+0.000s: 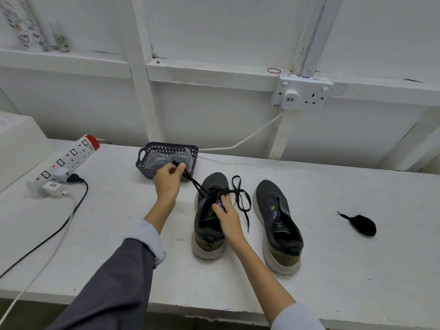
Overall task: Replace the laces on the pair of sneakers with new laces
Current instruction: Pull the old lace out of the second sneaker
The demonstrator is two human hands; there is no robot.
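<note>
Two dark grey sneakers with pale soles stand side by side on the white table, toes away from me. The left sneaker [209, 217] has a black lace [241, 198] threaded near its toe, one end looping loose to the right. My left hand [167, 181] pinches the other lace end and holds it taut up and to the left. My right hand [226, 217] grips the tongue and throat of this sneaker. The right sneaker [277, 222] has no lace. A bundled black lace [362, 225] lies on the table far right.
A dark plastic basket [147, 163] holding clear-wrapped packets stands behind my left hand. A power strip [69, 158] with plugs, a white charger [53, 186] and trailing cables lie at the left. A wall socket [302, 94] hangs behind.
</note>
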